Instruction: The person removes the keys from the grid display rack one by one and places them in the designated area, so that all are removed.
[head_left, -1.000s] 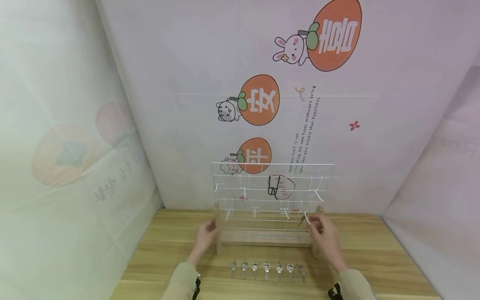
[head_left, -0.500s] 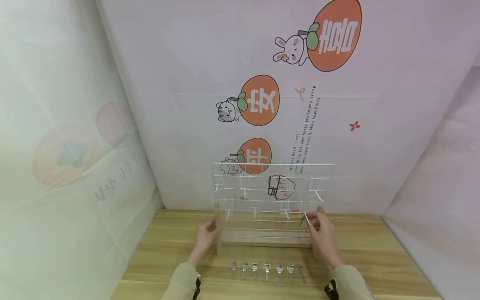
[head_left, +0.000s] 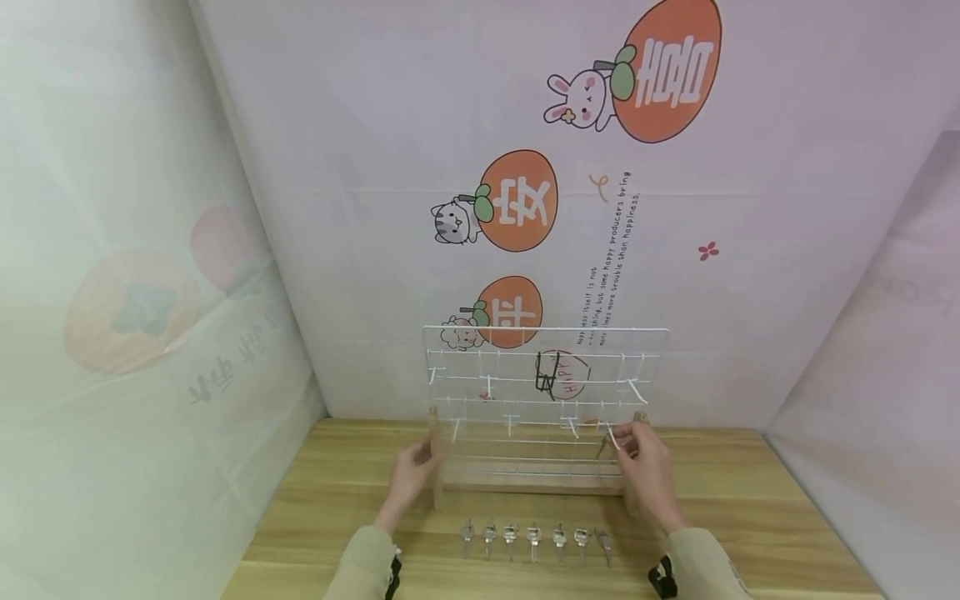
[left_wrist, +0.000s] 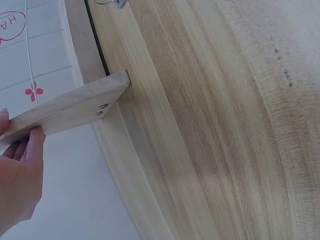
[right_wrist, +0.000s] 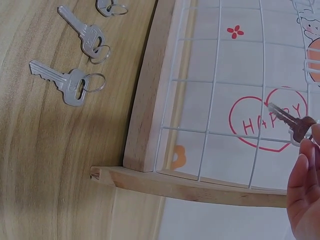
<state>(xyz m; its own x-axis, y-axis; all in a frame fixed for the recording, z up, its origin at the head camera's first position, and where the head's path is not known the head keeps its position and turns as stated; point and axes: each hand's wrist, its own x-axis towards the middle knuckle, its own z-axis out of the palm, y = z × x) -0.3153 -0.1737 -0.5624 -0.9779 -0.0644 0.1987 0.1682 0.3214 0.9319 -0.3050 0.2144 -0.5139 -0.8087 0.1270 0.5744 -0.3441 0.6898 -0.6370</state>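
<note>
A white wire grid rack with hooks stands upright in a wooden frame. My left hand holds the frame's left wooden post, thumb on one side and fingers on the other. At the lower right of the grid, my right hand pinches a silver key by its head end, with its blade pointing away from the fingers. It is right beside a white hook; whether its ring sits on that hook is hidden by the fingers.
Several silver keys with rings lie in a row on the wooden table, in front of the rack. A black hook piece is on the grid. White printed cloth hangs behind and at both sides.
My right wrist and sleeve have shifted slightly left, while the fingers stay at the same hook with the key. My left hand stays on the post.
</note>
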